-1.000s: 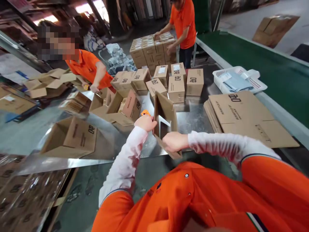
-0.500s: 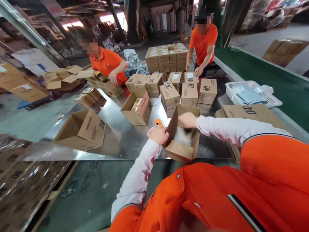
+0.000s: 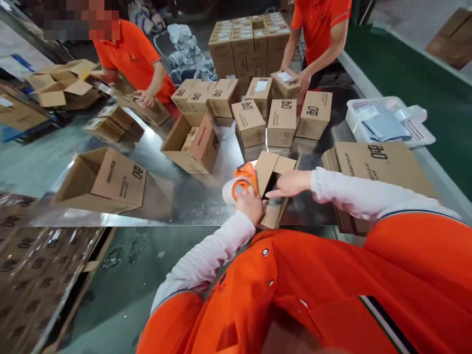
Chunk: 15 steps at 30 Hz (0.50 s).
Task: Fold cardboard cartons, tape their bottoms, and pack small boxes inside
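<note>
In the middle of the metal table's near side, a cardboard box [image 3: 271,166] has its end flaps folded inward, with a dark gap between them. My right hand [image 3: 291,184] lies over this gap, its index finger stretched out toward the left. At the box's left side my left hand [image 3: 250,204] is wrapped round an orange tape dispenser [image 3: 246,173] with a roll of clear tape. Left of them stand an open box [image 3: 195,142] with something pale inside and another open box [image 3: 106,179] lying nearer the table's left end.
Several closed boxes [image 3: 249,123] stand across the table's far side. Flat cardboard [image 3: 383,162] is stacked at the right, below a white basket [image 3: 391,120]. Two people in orange shirts handle boxes opposite. A green conveyor [image 3: 405,64] runs along the right.
The box's flaps have been folded in, and my right hand has come from inside it to over the flaps. The view has tilted down. The person at the back right has lifted a box.
</note>
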Each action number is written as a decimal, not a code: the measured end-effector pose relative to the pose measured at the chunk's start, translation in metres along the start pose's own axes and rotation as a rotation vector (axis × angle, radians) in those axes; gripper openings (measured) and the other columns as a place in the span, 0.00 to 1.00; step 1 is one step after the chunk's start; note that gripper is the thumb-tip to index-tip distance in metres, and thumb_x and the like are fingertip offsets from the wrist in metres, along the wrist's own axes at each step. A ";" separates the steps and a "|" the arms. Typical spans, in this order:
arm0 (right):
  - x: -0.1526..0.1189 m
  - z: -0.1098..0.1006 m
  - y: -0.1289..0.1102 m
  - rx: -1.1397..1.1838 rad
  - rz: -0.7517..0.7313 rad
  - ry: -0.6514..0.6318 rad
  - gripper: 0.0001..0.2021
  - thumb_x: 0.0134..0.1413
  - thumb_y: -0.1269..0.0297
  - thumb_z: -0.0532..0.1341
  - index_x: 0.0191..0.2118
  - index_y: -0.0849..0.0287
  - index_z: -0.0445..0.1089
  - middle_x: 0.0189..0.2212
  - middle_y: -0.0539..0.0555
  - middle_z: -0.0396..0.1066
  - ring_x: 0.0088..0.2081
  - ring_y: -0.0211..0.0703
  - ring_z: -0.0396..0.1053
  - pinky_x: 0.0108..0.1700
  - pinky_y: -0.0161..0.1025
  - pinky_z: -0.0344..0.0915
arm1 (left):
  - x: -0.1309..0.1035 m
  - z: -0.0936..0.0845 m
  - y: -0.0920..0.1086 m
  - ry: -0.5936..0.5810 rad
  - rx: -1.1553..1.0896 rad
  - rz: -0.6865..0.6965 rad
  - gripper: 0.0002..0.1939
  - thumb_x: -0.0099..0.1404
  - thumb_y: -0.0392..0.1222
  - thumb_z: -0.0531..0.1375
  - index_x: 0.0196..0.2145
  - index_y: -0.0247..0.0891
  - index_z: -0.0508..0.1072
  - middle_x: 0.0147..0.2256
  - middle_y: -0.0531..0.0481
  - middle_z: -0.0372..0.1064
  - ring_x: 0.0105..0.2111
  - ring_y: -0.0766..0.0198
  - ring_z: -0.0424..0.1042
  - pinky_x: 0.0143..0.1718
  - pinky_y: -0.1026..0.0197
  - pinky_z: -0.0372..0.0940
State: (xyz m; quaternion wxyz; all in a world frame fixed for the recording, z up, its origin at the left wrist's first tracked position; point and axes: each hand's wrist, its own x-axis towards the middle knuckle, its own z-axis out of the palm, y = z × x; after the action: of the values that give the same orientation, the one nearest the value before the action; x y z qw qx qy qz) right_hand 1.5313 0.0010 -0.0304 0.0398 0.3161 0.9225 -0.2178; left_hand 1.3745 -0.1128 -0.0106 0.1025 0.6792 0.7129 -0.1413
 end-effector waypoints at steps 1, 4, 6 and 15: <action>-0.010 0.001 -0.001 -0.022 -0.121 -0.003 0.36 0.59 0.31 0.64 0.48 0.65 0.82 0.48 0.69 0.80 0.59 0.65 0.74 0.66 0.58 0.64 | 0.002 0.000 -0.008 -0.003 -0.021 -0.040 0.25 0.78 0.45 0.50 0.59 0.31 0.80 0.56 0.24 0.68 0.53 0.36 0.72 0.50 0.44 0.67; -0.016 0.017 -0.007 -0.104 -0.484 0.150 0.50 0.59 0.29 0.62 0.71 0.70 0.66 0.70 0.74 0.60 0.75 0.70 0.52 0.76 0.67 0.45 | 0.009 0.000 -0.039 -0.010 -0.086 -0.118 0.23 0.78 0.48 0.51 0.61 0.41 0.79 0.55 0.31 0.68 0.47 0.43 0.75 0.47 0.49 0.68; -0.001 0.036 -0.012 -0.117 -0.553 0.235 0.55 0.59 0.29 0.62 0.75 0.74 0.57 0.75 0.76 0.50 0.78 0.71 0.44 0.76 0.69 0.40 | 0.014 0.001 -0.052 0.000 -0.094 -0.111 0.23 0.77 0.50 0.55 0.61 0.41 0.79 0.55 0.32 0.68 0.48 0.43 0.75 0.49 0.50 0.68; 0.021 0.075 -0.017 -0.142 -0.501 0.168 0.55 0.63 0.28 0.58 0.73 0.81 0.58 0.75 0.80 0.45 0.78 0.70 0.42 0.78 0.63 0.40 | 0.015 0.005 -0.044 0.026 -0.046 -0.133 0.24 0.75 0.49 0.58 0.65 0.44 0.76 0.53 0.33 0.68 0.54 0.41 0.73 0.56 0.50 0.67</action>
State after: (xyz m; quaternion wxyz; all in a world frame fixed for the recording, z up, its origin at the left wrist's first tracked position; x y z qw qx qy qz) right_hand 1.4997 -0.0314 -0.0963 -0.0699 0.0915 0.9850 -0.1289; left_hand 1.3296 -0.1019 -0.0176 0.0991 0.6295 0.7609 -0.1223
